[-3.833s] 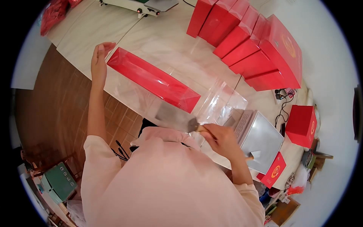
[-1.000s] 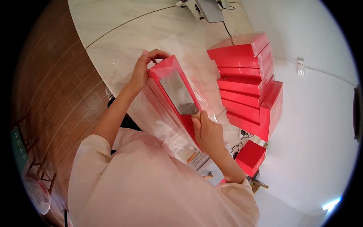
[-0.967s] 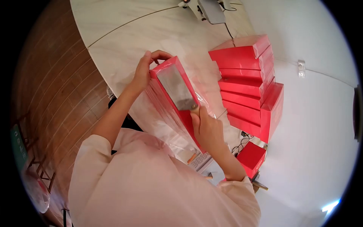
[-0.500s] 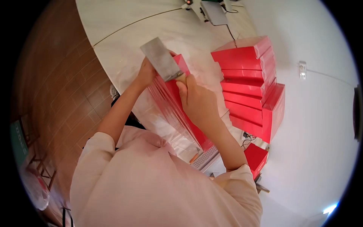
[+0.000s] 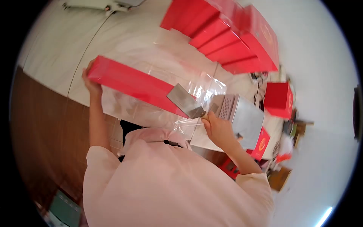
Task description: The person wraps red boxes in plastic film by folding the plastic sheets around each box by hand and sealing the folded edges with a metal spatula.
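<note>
A long, narrow red box (image 5: 128, 80) lies on the table, with clear plastic film (image 5: 208, 89) around and beside it. At its far left end, my left hand (image 5: 92, 81) grips the box, the fingers partly hidden behind the corner. My right hand (image 5: 219, 130) is closed round the handle of a scraper (image 5: 184, 100) with a wide metal blade. That blade overlaps the box's near right end in view; whether it touches cannot be told.
Several red boxes (image 5: 227, 41) stand in a row at the back. To the right are a laptop (image 5: 247, 121) and a smaller red box (image 5: 278, 99). A pale device (image 5: 87, 4) sits at the table's far left. The table edge (image 5: 49, 87) drops to a brown floor.
My view has turned to the right. The scraper has moved from the box's far end to its near right end, while my left hand stays at the far end.
</note>
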A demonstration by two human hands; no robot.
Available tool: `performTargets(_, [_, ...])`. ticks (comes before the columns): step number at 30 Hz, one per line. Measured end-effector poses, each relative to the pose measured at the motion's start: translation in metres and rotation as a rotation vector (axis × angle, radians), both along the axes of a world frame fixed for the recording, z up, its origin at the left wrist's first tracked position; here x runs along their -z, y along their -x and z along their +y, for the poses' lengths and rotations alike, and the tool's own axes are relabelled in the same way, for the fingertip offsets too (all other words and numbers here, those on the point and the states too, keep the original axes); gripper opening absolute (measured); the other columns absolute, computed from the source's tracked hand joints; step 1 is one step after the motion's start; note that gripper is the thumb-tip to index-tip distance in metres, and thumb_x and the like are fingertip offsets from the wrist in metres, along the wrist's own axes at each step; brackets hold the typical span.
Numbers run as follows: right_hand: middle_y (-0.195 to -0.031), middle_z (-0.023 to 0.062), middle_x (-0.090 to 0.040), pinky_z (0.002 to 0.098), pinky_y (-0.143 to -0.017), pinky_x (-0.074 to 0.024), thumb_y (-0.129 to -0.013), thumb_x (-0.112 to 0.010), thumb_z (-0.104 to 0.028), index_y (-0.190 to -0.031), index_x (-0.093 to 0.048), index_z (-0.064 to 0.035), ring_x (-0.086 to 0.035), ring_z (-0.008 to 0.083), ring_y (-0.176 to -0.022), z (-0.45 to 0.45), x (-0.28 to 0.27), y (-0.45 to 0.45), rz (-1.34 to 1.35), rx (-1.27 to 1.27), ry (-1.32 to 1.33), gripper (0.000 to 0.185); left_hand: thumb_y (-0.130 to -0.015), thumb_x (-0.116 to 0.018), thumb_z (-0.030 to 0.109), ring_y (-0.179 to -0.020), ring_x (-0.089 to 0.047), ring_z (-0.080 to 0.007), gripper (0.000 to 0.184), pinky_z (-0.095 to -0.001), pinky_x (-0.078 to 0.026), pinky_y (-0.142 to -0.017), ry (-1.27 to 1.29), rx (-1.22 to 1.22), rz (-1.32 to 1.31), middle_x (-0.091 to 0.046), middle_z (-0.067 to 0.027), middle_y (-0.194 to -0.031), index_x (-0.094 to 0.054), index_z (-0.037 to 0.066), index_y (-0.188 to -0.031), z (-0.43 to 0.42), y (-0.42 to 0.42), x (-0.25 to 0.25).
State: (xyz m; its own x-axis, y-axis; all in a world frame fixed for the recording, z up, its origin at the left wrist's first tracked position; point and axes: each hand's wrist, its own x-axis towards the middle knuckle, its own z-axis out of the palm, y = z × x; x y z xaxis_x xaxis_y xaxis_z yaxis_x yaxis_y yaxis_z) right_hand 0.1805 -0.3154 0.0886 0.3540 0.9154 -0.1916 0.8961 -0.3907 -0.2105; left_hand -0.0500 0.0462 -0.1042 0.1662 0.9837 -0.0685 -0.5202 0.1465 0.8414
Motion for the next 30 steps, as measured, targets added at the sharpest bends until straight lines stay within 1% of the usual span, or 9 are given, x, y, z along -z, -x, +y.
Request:
performTargets(5, [-0.063,0.0169,-0.06,0.049,-0.051,-0.0456,-0.094,-0.054,-0.031,-0.09,-0.052,-0.0027,-0.06,0.0371,-0.055,-0.119,0.048,-0.036,0.013,0.384,-0.093,0.029,-0.098,-0.025,0.049,-0.128,-0.046,-0.0299,0.066,-0.0432,-0.032,-0.109,0.131,-0.029,0.037,-0.052,-0.016,-0.135,-0.046,-0.001,-0.135,0.016,0.012,0.011])
performTargets(11, [-0.069,0.0269,-0.058,0.0482,-0.061,-0.0468,-0.099,-0.043,-0.035,-0.083,-0.053,0.0037,-0.058,0.0428,-0.063,-0.234,0.162,-0.105,-0.091,1.073,-0.505,0.043,-0.097,-0.019,0.055,-0.119,-0.051,-0.0273,0.072,-0.0433,-0.033,-0.107,-0.108,-0.123,0.338,-0.056,-0.0156,-0.128,-0.052,-0.001,-0.128,0.024,0.023,0.033])
performTargets(14, [-0.073,0.0271,-0.061,0.0489,-0.077,-0.0464,-0.099,-0.04,-0.032,-0.084,-0.055,0.0063,-0.059,0.0411,-0.063,-0.245,0.198,-0.124,0.346,1.519,-0.518,0.044,-0.098,-0.017,0.056,-0.116,-0.051,-0.0254,0.072,-0.0427,-0.035,-0.105,-0.156,-0.231,0.381,-0.057,-0.0136,-0.125,-0.052,-0.001,-0.126,-0.025,0.0,-0.016])
performTargets(18, [-0.083,0.0263,-0.065,0.0505,-0.106,-0.029,-0.099,-0.033,-0.03,-0.093,-0.061,0.0038,-0.066,0.0332,-0.068,-0.255,0.235,-0.138,-0.188,1.288,-0.129,0.044,-0.1,-0.014,0.054,-0.122,-0.048,-0.0261,0.071,-0.0415,-0.035,-0.106,-0.014,-0.149,0.41,-0.052,-0.0148,-0.132,-0.046,0.0,-0.132,-0.019,0.023,0.003])
performTargets(21, [-0.115,0.0173,-0.059,0.0585,-0.096,-0.0387,-0.096,-0.041,-0.031,-0.114,-0.059,-0.0053,-0.059,0.0306,-0.106,-0.237,0.205,-0.135,-0.365,1.093,0.271,0.036,-0.101,-0.013,0.051,-0.126,-0.046,-0.0269,0.067,-0.0426,-0.032,-0.108,0.033,-0.181,0.483,-0.048,-0.0153,-0.136,-0.043,0.002,-0.134,-0.026,0.027,0.01])
performTargets(23, [-0.116,0.0247,-0.054,0.0492,-0.091,-0.0442,-0.095,-0.047,-0.028,-0.119,-0.052,-0.0011,-0.057,0.0344,-0.108,-0.182,0.142,-0.113,-0.339,1.127,0.228,0.036,-0.101,-0.015,0.05,-0.128,-0.044,-0.0256,0.063,-0.0436,-0.031,-0.107,0.045,-0.158,0.516,-0.05,-0.0125,-0.136,-0.043,0.004,-0.135,-0.035,0.031,0.018])
performTargets(25, [-0.122,0.0222,-0.053,0.046,-0.094,-0.0435,-0.093,-0.054,-0.027,-0.123,-0.052,-0.0018,-0.054,0.0342,-0.112,-0.14,0.116,-0.109,-0.372,1.105,-0.273,0.04,-0.102,-0.018,0.048,-0.129,-0.042,-0.0244,0.059,-0.0437,-0.03,-0.107,0.136,-0.1,0.532,-0.049,-0.0102,-0.136,-0.043,0.006,-0.135,-0.044,0.037,0.026])
performTargets(27, [-0.125,0.0181,-0.053,0.0409,-0.097,-0.0419,-0.088,-0.064,-0.028,-0.129,-0.049,-0.0027,-0.052,0.0339,-0.114,-0.059,0.074,-0.08,-0.021,0.716,-0.623,0.05,-0.101,-0.023,0.048,-0.128,-0.043,-0.0236,0.057,-0.0428,-0.031,-0.106,0.275,-0.12,0.472,-0.049,-0.0089,-0.136,-0.044,0.007,-0.135,-0.048,0.046,0.06])
performTargets(30, [-0.135,0.0163,-0.046,0.0423,-0.104,-0.0368,-0.074,-0.079,-0.033,-0.135,-0.045,-0.006,-0.044,0.0313,-0.126,0.068,0.027,0.01,0.415,0.294,-0.669,0.074,-0.098,-0.03,0.05,-0.125,-0.045,-0.0214,0.055,-0.0423,-0.032,-0.104,0.469,-0.005,0.459,-0.049,-0.0071,-0.134,-0.045,0.009,-0.131,-0.073,0.048,0.09])
